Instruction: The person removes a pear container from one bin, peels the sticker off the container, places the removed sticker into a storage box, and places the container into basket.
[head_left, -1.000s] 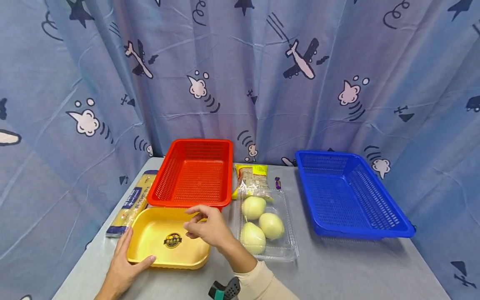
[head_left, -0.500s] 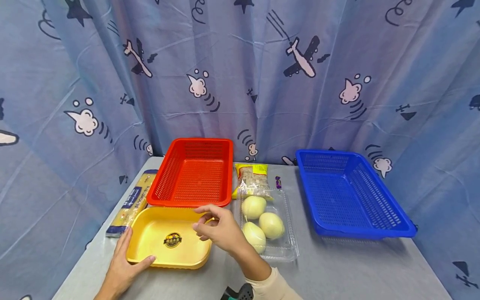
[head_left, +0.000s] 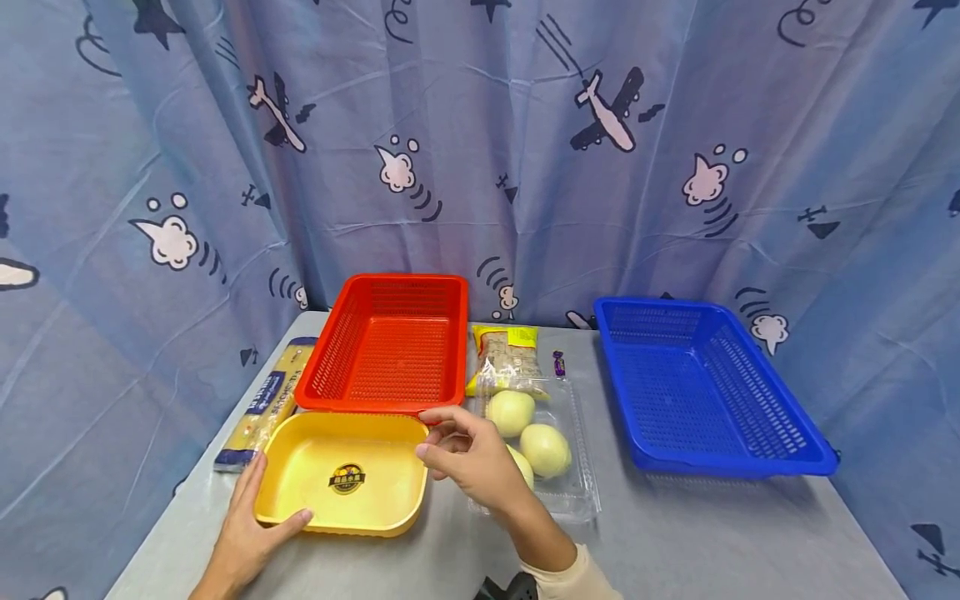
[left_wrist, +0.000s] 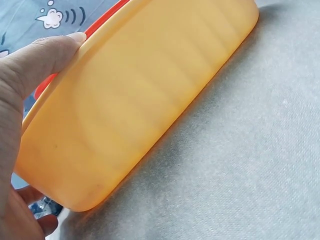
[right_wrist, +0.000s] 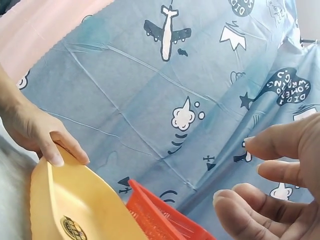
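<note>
A yellow plastic basin with a fruit sticker inside sits at the front left of the table. My left hand grips its front left corner; in the left wrist view the thumb lies on the rim and the other fingers reach round the outer side. Just off the basin's right side hovers my right hand, its fingers loosely bent and nothing between them in the right wrist view. Below and beyond that hand is a clear plastic box holding three pale yellow-green pears, one partly hidden by the hand.
A red basket stands behind the basin, with a pack of noodles left of it. Behind the clear box lie a yellow snack bag and a small purple-wrapped candy. A blue basket is on the right.
My right hand has moved right, from above the basin to past its right edge, over the clear box's left side. The left hand and the basin stay in place.
</note>
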